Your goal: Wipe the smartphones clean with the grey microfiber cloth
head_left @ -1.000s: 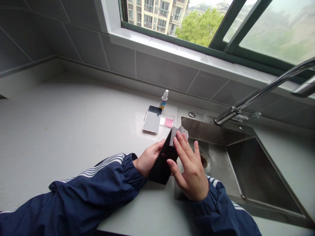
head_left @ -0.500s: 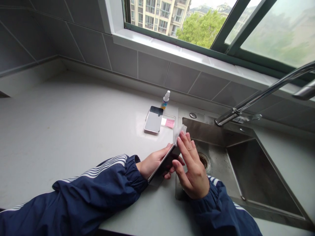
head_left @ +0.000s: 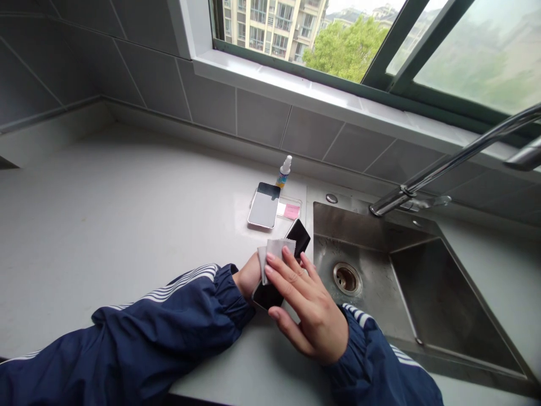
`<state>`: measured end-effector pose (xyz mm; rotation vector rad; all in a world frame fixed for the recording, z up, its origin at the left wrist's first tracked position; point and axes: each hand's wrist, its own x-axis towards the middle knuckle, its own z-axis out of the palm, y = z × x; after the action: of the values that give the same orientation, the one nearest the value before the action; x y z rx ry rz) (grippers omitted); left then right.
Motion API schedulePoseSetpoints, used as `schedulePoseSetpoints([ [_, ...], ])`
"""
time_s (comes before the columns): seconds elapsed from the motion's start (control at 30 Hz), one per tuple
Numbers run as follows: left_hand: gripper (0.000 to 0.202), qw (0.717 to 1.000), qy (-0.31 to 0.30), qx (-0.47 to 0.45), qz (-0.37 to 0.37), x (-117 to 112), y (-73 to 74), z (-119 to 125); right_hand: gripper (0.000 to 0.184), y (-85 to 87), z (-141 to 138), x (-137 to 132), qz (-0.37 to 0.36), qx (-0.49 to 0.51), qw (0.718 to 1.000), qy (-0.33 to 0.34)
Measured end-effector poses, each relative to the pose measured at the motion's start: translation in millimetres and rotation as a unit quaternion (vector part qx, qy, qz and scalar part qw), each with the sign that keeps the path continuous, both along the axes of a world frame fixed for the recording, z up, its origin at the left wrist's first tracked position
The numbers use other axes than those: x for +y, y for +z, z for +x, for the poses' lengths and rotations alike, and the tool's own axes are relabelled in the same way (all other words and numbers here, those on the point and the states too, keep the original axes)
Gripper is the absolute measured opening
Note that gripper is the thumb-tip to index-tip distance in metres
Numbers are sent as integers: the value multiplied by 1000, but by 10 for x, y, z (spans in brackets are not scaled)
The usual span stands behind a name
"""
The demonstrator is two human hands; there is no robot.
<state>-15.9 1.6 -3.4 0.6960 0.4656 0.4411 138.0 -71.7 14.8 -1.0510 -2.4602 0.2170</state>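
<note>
A black-screened smartphone (head_left: 300, 235) lies tilted in my left hand (head_left: 248, 276), which grips it from below; most of those fingers are hidden. Across the middle of its screen is a light grey cleaning cloth (head_left: 279, 248) with a zigzag-cut edge. My right hand (head_left: 310, 310) presses the cloth flat against the glass, fingers stretched over it and thumb held apart near the phone's lower end. Beyond the hands, a second phone (head_left: 264, 208) rests on the counter, its surface reflecting pale light. It partly covers a clear case (head_left: 301, 210) with a pink label.
A small spray bottle (head_left: 284, 171) with a white top stands behind the second phone. To the right, a steel sink (head_left: 439, 293) is set into the pale counter (head_left: 105, 225), with a chrome tap (head_left: 391, 200) reaching over it. A tiled wall and window rise behind.
My right hand has slid the cloth from the phone's far end down toward its middle. The phone now lies flatter, showing more screen, and its far end is uncovered.
</note>
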Motion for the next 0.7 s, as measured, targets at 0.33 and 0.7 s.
schedulePoseSetpoints([
  [0.33, 52, 974, 32, 40, -222, 80, 47, -2, 54, 102, -42, -63, -22, -13, 995, 98],
  [0.7, 69, 977, -41, -89, -192, 65, 83, -7, 50, 43, -22, -21, 29, 2, 998, 52],
])
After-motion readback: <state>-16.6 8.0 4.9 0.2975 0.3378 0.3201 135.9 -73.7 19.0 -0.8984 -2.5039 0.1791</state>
